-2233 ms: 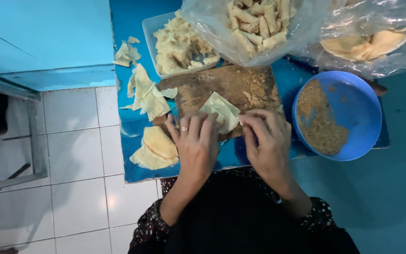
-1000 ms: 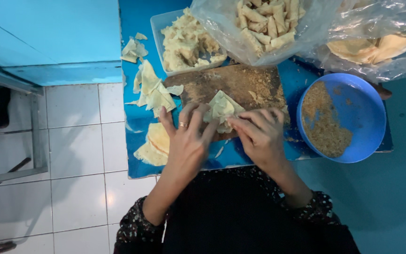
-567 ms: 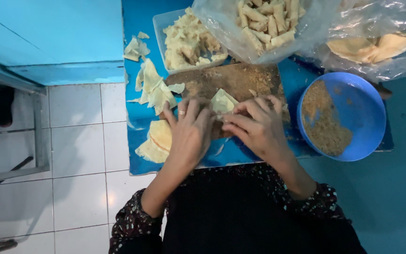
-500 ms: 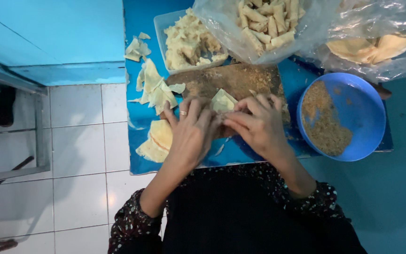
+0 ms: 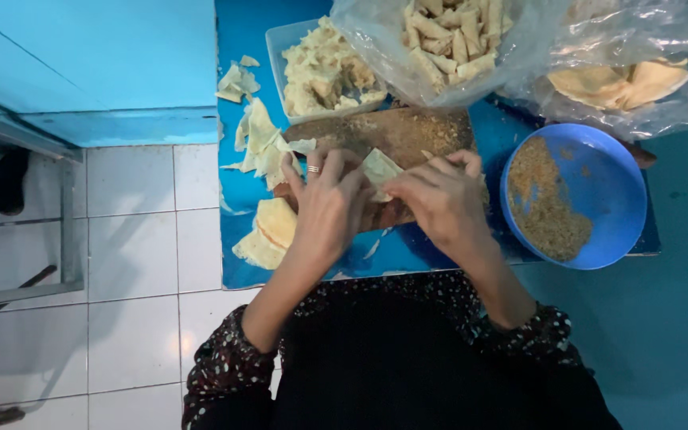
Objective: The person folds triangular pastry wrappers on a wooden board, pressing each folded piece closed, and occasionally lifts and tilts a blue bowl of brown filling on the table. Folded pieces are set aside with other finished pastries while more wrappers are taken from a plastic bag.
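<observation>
Wooden cutting board [image 5: 408, 135], brown and dusted with crumbs, on the blue surface [image 5: 439, 251]; taken as the landmark for all places below. Pastry wrapper [image 5: 379, 169], pale and folded to a point, lies on the near half of the board, pinched between my two hands. My left hand [image 5: 326, 209], ring on one finger, rests flat with fingers spread narrow over the board's near-left corner, fingertips touching the wrapper. My right hand [image 5: 439, 199] is curled at the board's near-right edge, fingertips closed on the wrapper's right side. Blue bowl [image 5: 599, 183] of brown crumbs stands just right of the board. Clear plastic tub [image 5: 280, 48] of pale filling stands behind the board's left end. Clear bag of rolled pastries [image 5: 447, 36] sits behind the board's centre. Second clear bag of flat yellow sheets [image 5: 623, 80] is behind and right. Torn wrapper scraps [image 5: 260, 143] lie left of the board; stacked wrapper pieces [image 5: 268, 231] lie at its near left.
</observation>
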